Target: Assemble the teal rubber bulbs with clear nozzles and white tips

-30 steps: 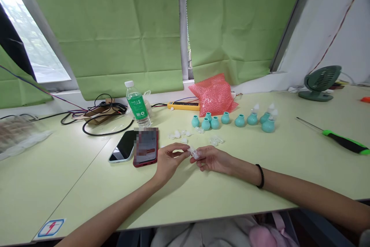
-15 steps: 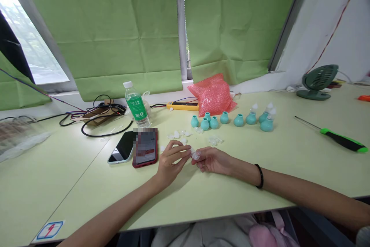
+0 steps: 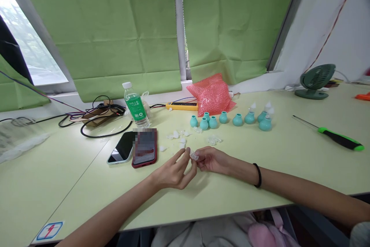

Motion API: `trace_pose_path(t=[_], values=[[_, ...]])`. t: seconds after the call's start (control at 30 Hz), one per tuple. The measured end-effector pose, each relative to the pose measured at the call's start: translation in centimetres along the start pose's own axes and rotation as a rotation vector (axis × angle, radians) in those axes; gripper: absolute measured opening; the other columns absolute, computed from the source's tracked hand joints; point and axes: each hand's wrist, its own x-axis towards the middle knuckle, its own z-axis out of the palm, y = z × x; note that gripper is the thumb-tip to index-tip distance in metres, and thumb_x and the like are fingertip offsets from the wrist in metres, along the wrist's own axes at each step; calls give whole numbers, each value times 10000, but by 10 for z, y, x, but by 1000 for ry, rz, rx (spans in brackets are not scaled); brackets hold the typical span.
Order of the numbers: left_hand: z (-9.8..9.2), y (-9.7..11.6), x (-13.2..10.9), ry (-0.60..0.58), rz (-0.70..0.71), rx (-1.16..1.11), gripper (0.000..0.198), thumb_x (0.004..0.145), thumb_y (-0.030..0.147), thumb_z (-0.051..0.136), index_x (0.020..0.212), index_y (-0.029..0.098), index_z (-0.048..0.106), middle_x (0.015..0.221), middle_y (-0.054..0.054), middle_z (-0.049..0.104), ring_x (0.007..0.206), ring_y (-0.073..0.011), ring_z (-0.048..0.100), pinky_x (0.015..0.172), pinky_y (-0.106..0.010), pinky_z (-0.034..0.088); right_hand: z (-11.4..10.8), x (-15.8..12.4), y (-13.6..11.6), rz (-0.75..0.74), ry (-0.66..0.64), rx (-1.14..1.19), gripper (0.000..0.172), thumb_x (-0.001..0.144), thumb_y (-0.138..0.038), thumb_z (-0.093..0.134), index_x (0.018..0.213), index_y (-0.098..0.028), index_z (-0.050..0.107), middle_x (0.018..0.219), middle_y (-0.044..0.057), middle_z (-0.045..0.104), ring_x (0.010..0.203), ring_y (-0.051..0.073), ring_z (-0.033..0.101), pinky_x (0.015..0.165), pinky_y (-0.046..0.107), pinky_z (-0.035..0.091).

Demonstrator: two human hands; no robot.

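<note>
A small clear plastic piece (image 3: pixel 194 156) is between my two hands, above the pale green table (image 3: pixel 231 193). My right hand (image 3: pixel 213 160) pinches it from the right. The fingertips of my left hand (image 3: pixel 176 170) close on its left side. Beyond my hands lie small white pieces (image 3: pixel 176 134) and a little pile of clear pieces (image 3: pixel 214 140). Several teal round bulbs (image 3: pixel 237 120) stand in a row farther back. Those at the row's right end, such as one bulb (image 3: pixel 265 123), carry clear pointed tops.
Two phones (image 3: pixel 144 147) lie left of my hands, with a water bottle (image 3: pixel 136 106) behind them. At the back are a red bubble-wrap bag (image 3: pixel 212 94), a yellow power strip (image 3: pixel 182 106) and black cables (image 3: pixel 98 136). A screwdriver (image 3: pixel 341 139) and a green fan (image 3: pixel 315 83) are right.
My left hand has turned and lowered slightly, its fingers now coming at the clear piece from below and left. My right hand stays nearly in place. The view has shifted slightly.
</note>
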Motion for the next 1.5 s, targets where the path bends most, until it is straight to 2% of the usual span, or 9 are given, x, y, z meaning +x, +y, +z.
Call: trace_pose_path(t=[0.17,0.3,0.43,0.63,0.77,0.97,1.17,1.37,1.5], values=[[0,5,3,-58,-34,125,189,741,136,466,912,91,534,797,-136,628,915,-263,528,745,-437,459,-2,2,1,36,49,37,66,669,-128,544,660,-75,583,551,21,582,480,65,507,499,172,402],[-1,6,1,-81,-77,97,208,748,133,466,948,144,523,856,-128,624,984,-264,493,763,-451,434,-3,3,1,36,68,49,60,670,-111,535,680,-78,585,562,23,579,501,64,503,512,169,398],[4,5,-4,-77,-224,-155,252,765,81,429,990,173,494,944,-116,607,1019,-245,478,824,-482,382,-3,2,-1,41,51,21,73,672,-135,533,667,-81,583,562,30,583,474,60,489,492,170,390],[15,6,-7,99,-495,-460,321,739,48,471,1041,159,474,945,-76,617,939,-183,536,829,-353,432,-2,-1,0,2,65,-54,99,670,-172,527,646,-90,577,601,54,607,458,64,493,484,179,398],[16,7,-3,207,-696,-636,267,732,82,503,980,177,537,874,-63,636,859,-174,576,738,-300,497,-2,-1,0,22,26,-25,104,681,-172,513,674,-87,573,623,59,613,475,67,508,499,180,404],[12,6,3,271,-789,-841,263,706,79,533,937,193,587,866,-60,643,852,-195,565,697,-337,508,-2,-4,-1,59,-5,6,110,682,-168,514,702,-76,571,639,64,616,480,67,511,498,178,401],[13,7,5,267,-813,-910,278,716,52,494,926,203,596,948,-71,621,919,-200,520,734,-385,475,1,-4,-2,15,3,-41,107,668,-167,530,713,-79,571,631,61,608,465,63,498,488,182,390],[7,8,5,156,-892,-1138,307,755,94,458,1029,207,537,1135,-88,506,1052,-209,436,855,-442,390,3,-4,-3,-43,-38,-39,93,639,-175,574,695,-101,571,633,35,588,472,55,475,476,178,369],[3,8,6,189,-1071,-1350,274,766,168,476,1035,191,523,1183,-103,455,1071,-219,421,881,-414,374,4,-6,-7,-79,-111,-123,152,633,-185,606,758,-105,572,681,44,589,503,63,479,509,198,375]])
